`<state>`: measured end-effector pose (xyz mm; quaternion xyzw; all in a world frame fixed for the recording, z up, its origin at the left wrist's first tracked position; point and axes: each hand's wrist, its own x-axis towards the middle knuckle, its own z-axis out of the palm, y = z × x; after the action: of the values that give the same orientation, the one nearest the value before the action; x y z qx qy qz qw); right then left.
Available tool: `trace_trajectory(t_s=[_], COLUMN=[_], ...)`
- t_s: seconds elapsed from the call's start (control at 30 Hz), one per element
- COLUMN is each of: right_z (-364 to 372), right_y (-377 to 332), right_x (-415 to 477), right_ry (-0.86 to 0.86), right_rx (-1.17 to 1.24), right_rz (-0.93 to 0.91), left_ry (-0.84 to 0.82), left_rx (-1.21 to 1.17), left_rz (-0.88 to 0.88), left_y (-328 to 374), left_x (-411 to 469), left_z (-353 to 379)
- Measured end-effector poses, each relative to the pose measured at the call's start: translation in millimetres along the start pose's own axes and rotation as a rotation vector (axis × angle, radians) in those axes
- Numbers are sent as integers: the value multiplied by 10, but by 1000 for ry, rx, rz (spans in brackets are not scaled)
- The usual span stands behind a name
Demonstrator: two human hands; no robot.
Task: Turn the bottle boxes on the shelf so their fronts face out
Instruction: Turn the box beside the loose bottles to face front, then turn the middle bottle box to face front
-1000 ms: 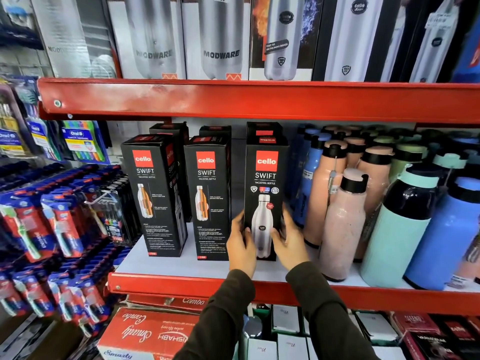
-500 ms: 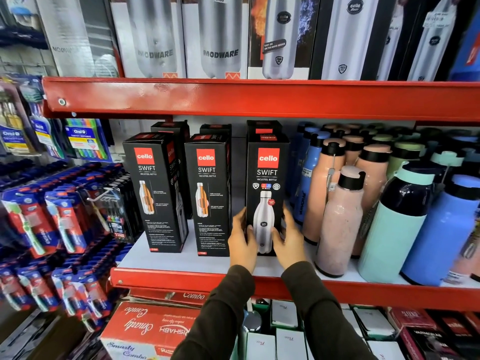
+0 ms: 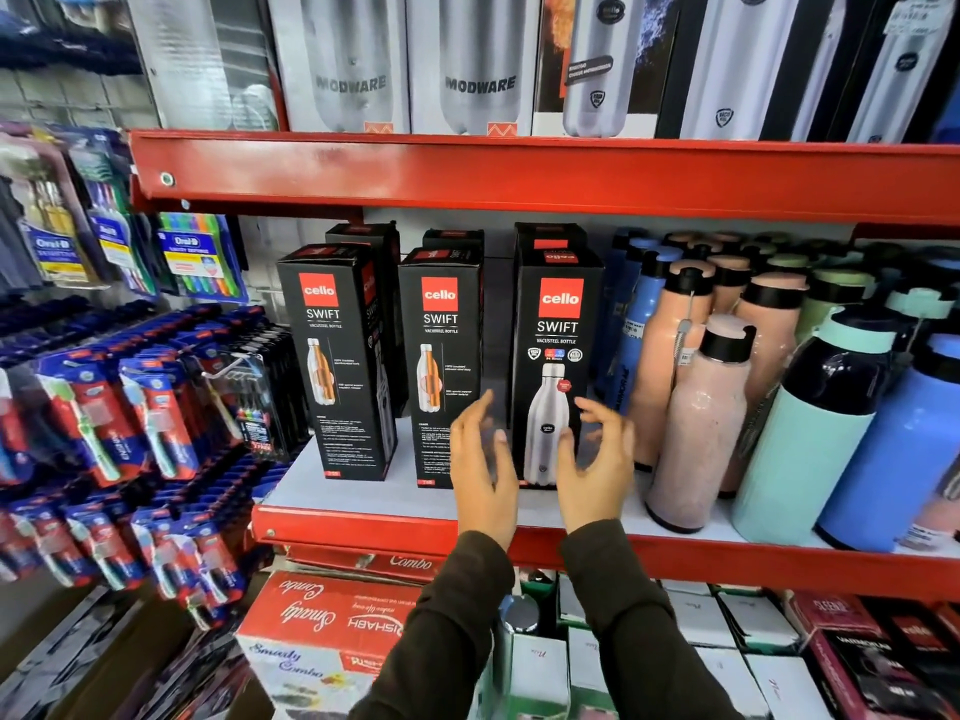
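Both hands, the left hand point(image 3: 480, 459) and right hand point(image 3: 597, 459), hover open and empty flanking the upright right box point(image 3: 556, 366) near the shelf's point(image 3: 363, 527) front edge, while the middle box point(image 3: 441, 366) stands just left, nearer the left hand.

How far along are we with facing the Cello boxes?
Done: the right Cello box shows its full front. In hand: nothing, left hand and right hand are open beside it. Left: the middle box and left box show the cutaway panel.
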<state>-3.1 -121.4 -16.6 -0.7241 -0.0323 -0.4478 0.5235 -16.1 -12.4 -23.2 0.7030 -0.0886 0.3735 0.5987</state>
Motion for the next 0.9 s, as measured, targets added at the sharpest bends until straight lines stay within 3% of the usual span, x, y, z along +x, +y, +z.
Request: trace_trajectory(t_s=[0.07,0.17,0.37,0.47,0.63,0.9], right_z=[100,319,705,783,812,840], right_y=[-146,-340,-442,-463,-472,-531], right_x=[-65,-171,-351,-418,-429,-331], right_ry=[-39,-208,-517,-519,-487,-383], right_rx=[46,90,-4,-20,-4,-32], right_rz=[-48,-38,186,219,195,202], left_ry=[110,249,7,-96,-145,-43], left_rx=[81,116,-44,-148,-329,-402], left_rz=[93,44,-229,-384,-448,-336], left_y=[-2,-32,-201,-306,-344,-313], left_x=[64,219,409,431,467,400], left_z=[-113,-276,-580,-708,-825,-952])
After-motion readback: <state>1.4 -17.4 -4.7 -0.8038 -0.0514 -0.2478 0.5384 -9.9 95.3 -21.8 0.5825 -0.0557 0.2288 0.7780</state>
